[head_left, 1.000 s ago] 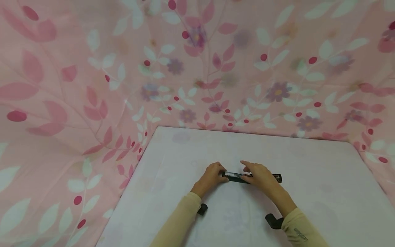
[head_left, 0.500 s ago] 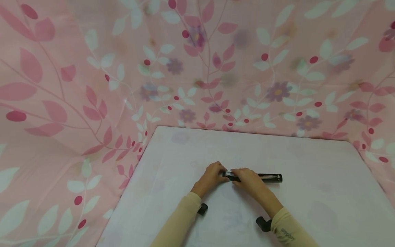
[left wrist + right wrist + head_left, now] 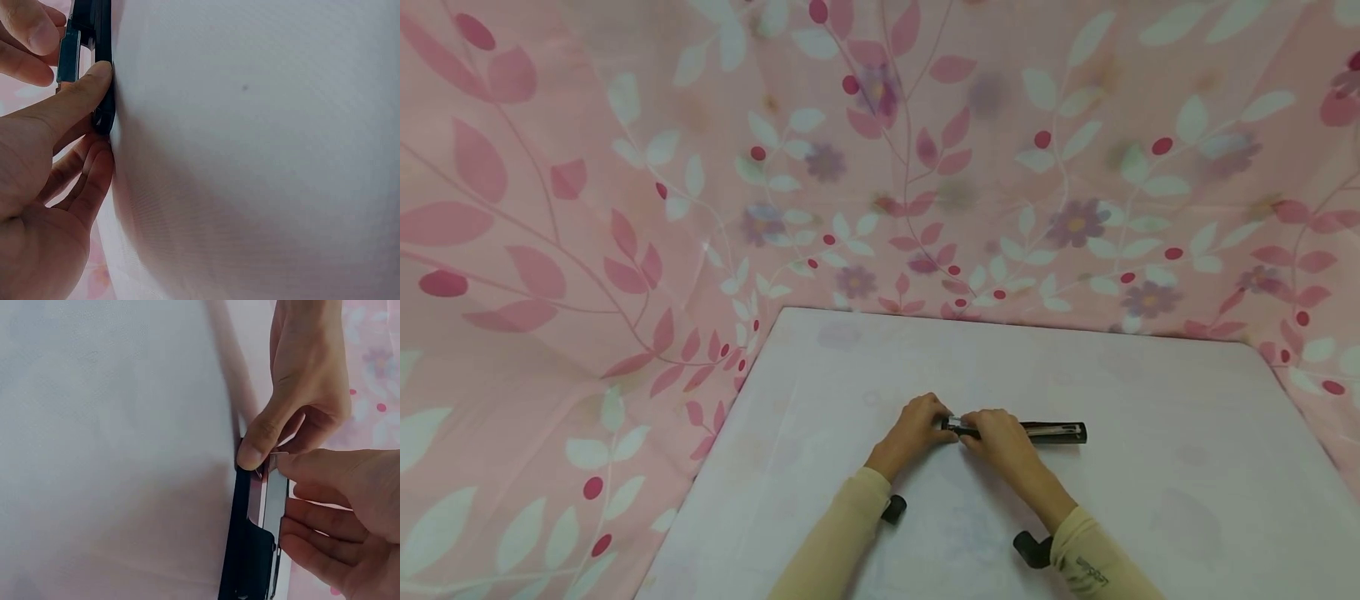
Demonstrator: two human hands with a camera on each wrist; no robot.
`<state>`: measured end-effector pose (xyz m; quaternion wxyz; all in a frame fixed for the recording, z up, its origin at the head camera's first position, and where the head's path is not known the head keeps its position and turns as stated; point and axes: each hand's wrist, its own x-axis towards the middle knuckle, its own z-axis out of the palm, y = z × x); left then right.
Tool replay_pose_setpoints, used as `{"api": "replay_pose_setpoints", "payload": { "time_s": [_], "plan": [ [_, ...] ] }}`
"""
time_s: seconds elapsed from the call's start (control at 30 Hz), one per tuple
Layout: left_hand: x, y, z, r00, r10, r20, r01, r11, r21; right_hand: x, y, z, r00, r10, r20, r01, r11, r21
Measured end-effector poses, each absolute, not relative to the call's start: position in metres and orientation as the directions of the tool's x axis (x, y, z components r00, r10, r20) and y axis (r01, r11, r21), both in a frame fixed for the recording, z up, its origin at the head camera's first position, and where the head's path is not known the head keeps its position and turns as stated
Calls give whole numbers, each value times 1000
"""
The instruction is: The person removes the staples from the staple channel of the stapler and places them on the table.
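A long black stapler (image 3: 1056,432) lies on the table, its far right end bare. My left hand (image 3: 913,429) grips its left end, the thumb (image 3: 97,78) along the black base and the other fingers behind. My right hand (image 3: 1002,439) is just beside it, over the stapler's left half. In the right wrist view, the right thumb and fingers (image 3: 322,519) pinch the shiny metal staple channel (image 3: 273,503), which stands apart from the black base (image 3: 232,556). The fingers partly hide the tip of the channel.
A white cloth-covered table (image 3: 850,358) lies under the hands. Pink floral fabric (image 3: 880,192) hangs behind it and on the left. Dark wrist mounts (image 3: 1033,550) stick out by both sleeves.
My right hand has moved left along the stapler, its raised fingers coming down onto it and uncovering more of its right end. The left hand has stayed in place.
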<state>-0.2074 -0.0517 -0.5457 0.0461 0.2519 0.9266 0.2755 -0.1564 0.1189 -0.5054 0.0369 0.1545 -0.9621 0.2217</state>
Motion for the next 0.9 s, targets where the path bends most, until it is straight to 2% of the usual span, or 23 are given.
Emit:
{"api": "replay_pose_setpoints", "payload": {
  "time_s": [0.23, 0.4, 0.7, 0.9],
  "plan": [
    [-209, -52, -549, -867, 494, 71, 455, 724, 519, -155, 116, -508, -968, -202, 146, -248, 839, -484],
    [-209, -52, -550, -867, 494, 70, 453, 721, 524, -154, 116, -504, -966, -180, 186, -248, 848, -468],
    [-209, -51, -551, -868, 494, 49, 435, 708, 556, -163, 109, -497, -938, -273, 215, -325, 907, -266],
    [-208, -52, -548, -873, 486, 41, 422, 711, 563, -174, 108, -496, -917, -356, 182, -390, 897, -207]
  ]
}}
